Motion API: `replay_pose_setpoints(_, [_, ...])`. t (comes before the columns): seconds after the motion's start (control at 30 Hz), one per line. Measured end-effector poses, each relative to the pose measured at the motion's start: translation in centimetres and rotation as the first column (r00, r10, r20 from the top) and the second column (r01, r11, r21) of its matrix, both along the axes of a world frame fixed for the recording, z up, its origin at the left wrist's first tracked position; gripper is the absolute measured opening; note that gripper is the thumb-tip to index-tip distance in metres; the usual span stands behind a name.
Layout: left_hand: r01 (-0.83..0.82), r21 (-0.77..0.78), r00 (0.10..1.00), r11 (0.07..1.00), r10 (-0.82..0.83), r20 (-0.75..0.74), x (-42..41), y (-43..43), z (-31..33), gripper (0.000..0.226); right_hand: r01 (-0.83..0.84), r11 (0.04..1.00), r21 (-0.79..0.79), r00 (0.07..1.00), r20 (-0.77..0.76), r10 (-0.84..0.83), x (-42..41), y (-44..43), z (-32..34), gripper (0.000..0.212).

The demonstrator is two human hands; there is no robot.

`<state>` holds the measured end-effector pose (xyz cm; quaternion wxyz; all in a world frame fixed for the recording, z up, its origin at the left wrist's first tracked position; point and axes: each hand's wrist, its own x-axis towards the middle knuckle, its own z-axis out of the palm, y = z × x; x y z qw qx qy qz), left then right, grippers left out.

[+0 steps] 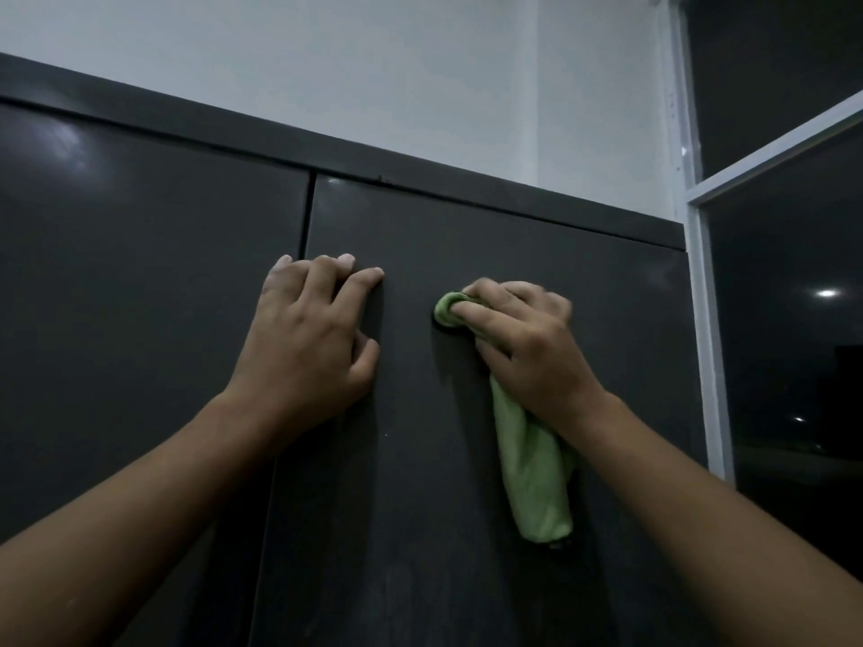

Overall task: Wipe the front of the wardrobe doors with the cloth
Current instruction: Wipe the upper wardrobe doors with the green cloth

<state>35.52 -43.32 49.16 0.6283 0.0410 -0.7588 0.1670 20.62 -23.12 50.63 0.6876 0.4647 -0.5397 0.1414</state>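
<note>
Right hand (pixel 523 347) is clutching the green cloth (pixel 532 464) against the right wardrobe door (pixel 420 530), up near its top; the fingers are looking blurry and covering the cloth's middle, the rest is hanging below the wrist. Left hand (pixel 308 338) is lying flat-ish, holding nothing, fingers spread across the seam with the left door (pixel 140 296). Both doors are getting cut off at the bottom.

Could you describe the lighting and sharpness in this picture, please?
Head view: dim overall; soft glare on the left door; light reflections in the dark window; the right hand gripping the cloth is slightly motion-blurred; the left hand looks sharp.
</note>
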Motion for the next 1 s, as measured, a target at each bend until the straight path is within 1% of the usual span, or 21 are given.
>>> replay_pose_setpoints(0.07, [-0.011,-0.006,1.000,1.000,0.011,0.002,-0.1,0.0,-0.2,0.069,0.086,0.990,-0.116,0.996,0.037,-0.083,-1.3,1.9,0.6,0.030])
replay_pose_setpoints(0.1, [-0.013,-0.011,1.000,1.000,0.013,0.001,-0.2,0.0,-0.4,0.070,0.116,0.977,-0.180,0.991,0.083,-0.103,-2.0,2.8,1.2,0.030])
replay_pose_setpoints(0.13, [-0.015,-0.015,1.000,1.000,0.015,-0.002,-0.3,0.0,-0.5,0.070,0.113,0.963,-0.244,0.987,0.139,-0.080,-2.6,3.6,2.2,0.030])
replay_pose_setpoints(0.2, [-0.017,-0.017,1.000,1.000,0.017,-0.010,-0.6,0.1,-0.6,0.071,0.031,0.929,-0.369,0.969,0.239,0.062,-3.5,4.3,4.5,0.032])
replay_pose_setpoints(0.23, [-0.017,-0.013,1.000,1.000,0.016,-0.015,-0.8,0.3,-0.7,0.071,0.002,0.905,-0.426,0.955,0.269,0.125,-3.6,4.2,5.6,0.033])
replay_pose_setpoints(0.3, [-0.010,0.006,1.000,1.000,0.010,-0.025,-1.1,0.7,-0.7,0.071,0.000,0.869,-0.494,0.942,0.291,0.166,-3.1,2.9,7.5,0.034])
replay_pose_setpoints(0.37, [0.007,0.030,0.999,1.000,-0.005,-0.043,-1.5,1.1,-0.8,0.071,0.004,0.873,-0.487,0.951,0.273,0.148,-1.7,0.8,8.3,0.033])
replay_pose_setpoints(0.4, [0.013,0.043,0.999,0.999,-0.011,-0.053,-1.6,1.3,-0.9,0.070,0.011,0.895,-0.447,0.963,0.245,0.111,-0.8,-0.4,8.1,0.033])
replay_pose_setpoints(0.47, [0.023,0.074,0.998,0.997,-0.018,-0.063,-1.7,1.8,-0.9,0.069,0.031,0.950,-0.310,0.984,0.174,0.025,1.0,-2.5,6.9,0.040])
replay_pose_setpoints(0.57, [0.032,0.127,0.999,0.991,-0.027,-0.040,-1.5,2.7,-0.5,0.071,0.055,0.995,-0.088,0.985,0.169,-0.039,2.5,-3.6,4.7,0.059])
replay_pose_setpoints(0.63, [0.019,0.140,1.000,0.990,-0.016,-0.022,-1.3,3.1,-0.4,0.073,0.086,0.996,0.016,0.990,0.111,-0.087,2.2,-2.4,4.5,0.061])
replay_pose_setpoints(0.7, [0.002,0.138,1.000,0.990,0.000,-0.012,-1.2,3.1,-0.4,0.074,0.141,0.987,0.073,0.988,0.061,-0.145,1.3,-0.8,5.2,0.057])
replay_pose_setpoints(0.77, [-0.007,0.123,1.000,0.992,0.008,-0.003,-1.1,2.8,-0.5,0.074,0.180,0.983,0.025,0.981,0.073,-0.181,0.1,0.3,6.2,0.055])
replay_pose_setpoints(0.83, [-0.019,0.099,1.000,0.995,0.017,0.018,-0.9,2.4,-0.5,0.076,0.183,0.977,-0.112,0.974,0.155,-0.165,-0.9,1.3,7.2,0.053])
replay_pose_setpoints(0.9, [-0.034,0.074,0.999,0.997,0.031,0.031,-0.8,2.0,-0.6,0.078,0.161,0.955,-0.249,0.947,0.311,-0.079,-1.7,1.8,8.3,0.052])
replay_pose_setpoints(0.93, [-0.041,0.062,0.999,0.997,0.039,0.033,-0.8,1.9,-0.6,0.078,0.149,0.941,-0.305,0.932,0.360,-0.031,-1.9,1.8,8.7,0.051])
replay_pose_setpoints(1.0, [-0.050,0.048,0.998,0.998,0.049,0.039,-0.8,1.8,-0.5,0.079,0.120,0.917,-0.380,0.928,0.371,0.033,-1.8,1.1,9.2,0.047])
